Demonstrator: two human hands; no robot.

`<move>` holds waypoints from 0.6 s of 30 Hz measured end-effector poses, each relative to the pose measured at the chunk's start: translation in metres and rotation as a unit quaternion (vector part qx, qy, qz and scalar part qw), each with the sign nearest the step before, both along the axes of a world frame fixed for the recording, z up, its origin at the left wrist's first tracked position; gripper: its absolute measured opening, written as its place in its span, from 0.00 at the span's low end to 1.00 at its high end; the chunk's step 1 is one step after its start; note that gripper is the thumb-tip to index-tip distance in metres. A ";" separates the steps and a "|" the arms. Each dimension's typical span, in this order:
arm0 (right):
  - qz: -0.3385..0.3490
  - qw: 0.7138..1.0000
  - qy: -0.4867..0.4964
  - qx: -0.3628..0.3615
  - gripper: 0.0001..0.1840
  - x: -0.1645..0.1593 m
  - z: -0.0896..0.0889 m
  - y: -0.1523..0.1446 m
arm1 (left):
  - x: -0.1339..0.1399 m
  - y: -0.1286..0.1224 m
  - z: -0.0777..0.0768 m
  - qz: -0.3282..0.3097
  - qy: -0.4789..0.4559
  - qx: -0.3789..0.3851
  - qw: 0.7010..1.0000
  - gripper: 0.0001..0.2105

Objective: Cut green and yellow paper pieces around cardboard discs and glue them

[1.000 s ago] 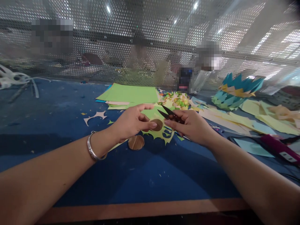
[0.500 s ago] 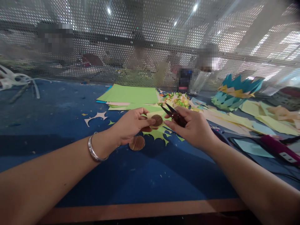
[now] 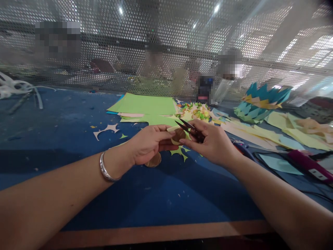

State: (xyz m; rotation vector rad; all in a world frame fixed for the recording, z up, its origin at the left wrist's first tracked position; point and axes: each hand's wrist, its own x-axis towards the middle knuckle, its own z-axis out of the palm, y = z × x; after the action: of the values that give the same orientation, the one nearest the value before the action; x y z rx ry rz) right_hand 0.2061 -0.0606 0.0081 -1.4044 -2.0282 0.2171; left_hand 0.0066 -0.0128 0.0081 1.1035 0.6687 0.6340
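In the head view my left hand [image 3: 149, 142] pinches a piece of pale yellow paper [image 3: 171, 129] together with a brown wood-look disc [image 3: 179, 135]. Dark scissors [image 3: 189, 127] sit in my right hand [image 3: 215, 140], their blades slightly apart and pointing left above the disc. My right fingertips are at the disc's lower right edge; whether they press on it I cannot tell. A second brown disc [image 3: 155, 160] lies on the table, partly hidden by my left hand. Green paper offcuts [image 3: 179, 152] with scalloped edges lie just behind the hands.
Green paper sheets [image 3: 145, 104] are stacked at the back of the blue table [image 3: 166, 198]. Small colourful paper pieces [image 3: 196, 111] form a pile beside them. To the right are a zigzag paper crown [image 3: 260, 104], pale strips [image 3: 249, 133] and a purple power strip [image 3: 307, 165]. Perforated metal [image 3: 117, 55] stands behind.
My left hand has moved right with the paper and disc, closer to the right hand, and covers more of the second disc. The scissors have shifted slightly left and down, over the held disc.
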 end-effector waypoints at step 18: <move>0.006 1.000 -0.004 0.008 0.14 -0.003 0.002 -0.002 | 0.000 -0.003 -0.001 0.012 0.009 0.040 0.999 0.03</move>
State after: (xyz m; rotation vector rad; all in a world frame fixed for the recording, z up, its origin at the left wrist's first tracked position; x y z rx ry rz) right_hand 0.2034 -0.0622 0.0096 -1.3864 -2.0404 0.2008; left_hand 0.0070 -0.0158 0.0067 1.1785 0.6765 0.6773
